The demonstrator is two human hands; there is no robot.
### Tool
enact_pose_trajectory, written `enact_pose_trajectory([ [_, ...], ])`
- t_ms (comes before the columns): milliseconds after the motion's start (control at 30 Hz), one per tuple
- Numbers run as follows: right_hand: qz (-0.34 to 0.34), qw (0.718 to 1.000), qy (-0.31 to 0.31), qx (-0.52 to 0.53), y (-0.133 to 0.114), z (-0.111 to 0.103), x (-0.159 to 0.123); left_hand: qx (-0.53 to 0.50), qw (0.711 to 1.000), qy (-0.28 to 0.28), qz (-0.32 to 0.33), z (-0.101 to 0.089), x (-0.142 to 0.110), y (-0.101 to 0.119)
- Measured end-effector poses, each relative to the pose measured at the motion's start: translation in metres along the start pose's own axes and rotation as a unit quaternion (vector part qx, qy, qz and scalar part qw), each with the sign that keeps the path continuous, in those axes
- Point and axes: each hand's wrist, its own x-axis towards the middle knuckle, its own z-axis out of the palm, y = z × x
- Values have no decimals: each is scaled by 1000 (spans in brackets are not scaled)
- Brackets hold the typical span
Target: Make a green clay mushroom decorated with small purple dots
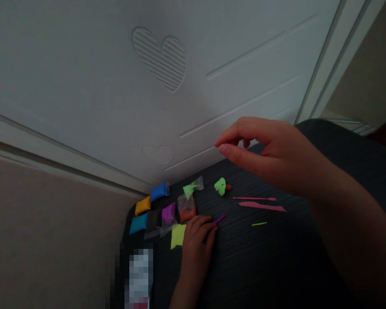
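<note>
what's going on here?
A person sits at a dark table with small bags of coloured clay. The left hand holds a thin pink stick against the table. The right hand hovers above, fingers loosely pinched, holding nothing visible. A green clay figure and pink modelling tools lie nearby.

location type: a home, most likely a child's room or bedroom. evidence: a white panelled door (pixel 186 77) at 12 o'clock carries two embossed striped heart motifs, one large heart (pixel 159 58) and one small heart (pixel 157 153) below it. a plain beige wall (pixel 51 231) lies at 8 o'clock. at 6 o'clock, a dark wood-grain tabletop (pixel 276 253) holds small bags of modelling clay (pixel 162 206) in assorted colours and pink plastic sculpting tools (pixel 260 204). lighting is dim, domestic.
</note>
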Motion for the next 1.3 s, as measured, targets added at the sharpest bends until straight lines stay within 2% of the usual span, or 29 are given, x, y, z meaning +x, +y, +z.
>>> enact_pose_trajectory([
  [167, -5, 1000, -24, 19, -10, 5, -1, -25, 1000, -12, -7, 5, -1, 1],
  [333, 0, 999, -32, 32, -24, 9, -5, -50, 997, -5, -57, 5, 0, 5],
  [633, 9, 998, -35, 50, -47, 11, -27, -30, 999, 40, 4, 3, 1, 7],
  [700, 24, 997, -68, 34, -41, 15, -33, -22, 998, 55, -1, 2, 1, 5],
  [833, 81, 979, -187, -18, -10, 24, -59, -15, 998, 54, 3, 3, 0, 3],
  [1000, 153, 950, -261, -75, 31, 28, -100, -5, 999, 47, 8, 3, -2, 3],
  [1133, 135, 940, -288, -123, 47, 30, -118, 16, 999, 44, 7, 2, -1, 4],
  [1300, 103, 942, -265, -178, 54, 34, -127, 38, 999, 38, 9, 4, -1, 1],
])
